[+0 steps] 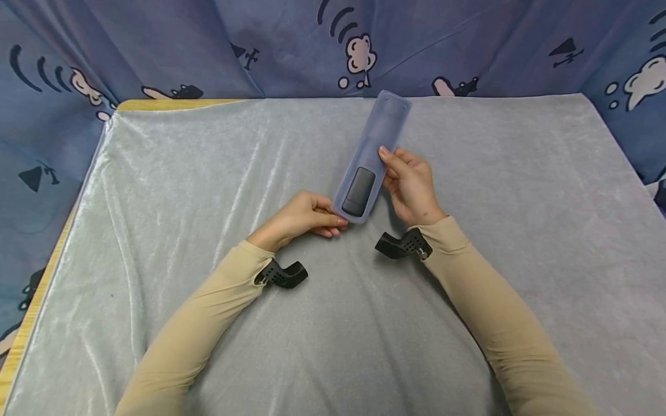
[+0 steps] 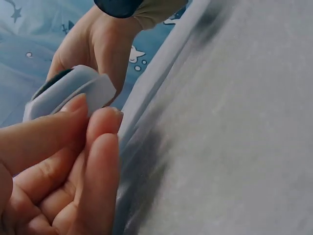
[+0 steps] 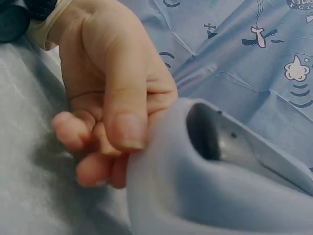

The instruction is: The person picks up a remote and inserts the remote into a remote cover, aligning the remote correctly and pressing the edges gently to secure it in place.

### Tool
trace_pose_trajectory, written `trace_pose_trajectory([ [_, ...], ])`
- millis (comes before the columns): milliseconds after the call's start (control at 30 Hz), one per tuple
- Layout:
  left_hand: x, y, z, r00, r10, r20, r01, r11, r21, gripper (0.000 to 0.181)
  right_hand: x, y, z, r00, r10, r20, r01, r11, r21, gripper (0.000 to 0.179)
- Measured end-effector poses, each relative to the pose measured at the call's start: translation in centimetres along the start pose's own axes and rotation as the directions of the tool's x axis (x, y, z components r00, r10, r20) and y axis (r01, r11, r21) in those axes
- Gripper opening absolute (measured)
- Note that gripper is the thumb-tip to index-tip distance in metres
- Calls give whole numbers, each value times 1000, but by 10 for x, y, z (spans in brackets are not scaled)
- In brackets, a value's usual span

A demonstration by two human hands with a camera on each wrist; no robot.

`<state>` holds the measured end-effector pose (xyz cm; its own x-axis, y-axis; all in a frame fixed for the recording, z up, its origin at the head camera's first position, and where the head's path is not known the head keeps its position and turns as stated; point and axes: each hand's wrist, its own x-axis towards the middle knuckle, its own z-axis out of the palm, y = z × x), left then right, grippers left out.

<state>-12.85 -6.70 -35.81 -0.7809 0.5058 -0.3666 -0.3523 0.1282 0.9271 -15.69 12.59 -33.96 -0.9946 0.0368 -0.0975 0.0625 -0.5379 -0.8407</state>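
A long, bluish, translucent, soft-looking sleeve [image 1: 376, 133] is held tilted above the cloth, its far end leaning right. A smooth dark panel [image 1: 359, 192] shows through a rounded opening in its near half; what the panel belongs to cannot be told. My left hand [image 1: 311, 215] pinches the near-left corner between thumb and fingers. My right hand [image 1: 411, 182] grips the right edge around mid-length, thumb on the upper face and fingers beneath. In the right wrist view, the opening's rim [image 3: 195, 107] curves over the dark surface. The left wrist view shows the sleeve's near end [image 2: 80, 90] edge-on.
Grey velvety cloth [image 1: 322, 323] covers the table, with yellow table edge [image 1: 171, 104] showing at the back left and left side. Blue printed curtains [image 1: 291, 46] hang behind and on both sides. Each wrist wears a black camera mount [image 1: 283, 274].
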Motion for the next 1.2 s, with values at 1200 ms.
trace_pose_trajectory([
  [1200,1,5,3,925,266,-271,-279,960,-13,41,-15,4,12,993,37,112,-10,973,-232,17],
])
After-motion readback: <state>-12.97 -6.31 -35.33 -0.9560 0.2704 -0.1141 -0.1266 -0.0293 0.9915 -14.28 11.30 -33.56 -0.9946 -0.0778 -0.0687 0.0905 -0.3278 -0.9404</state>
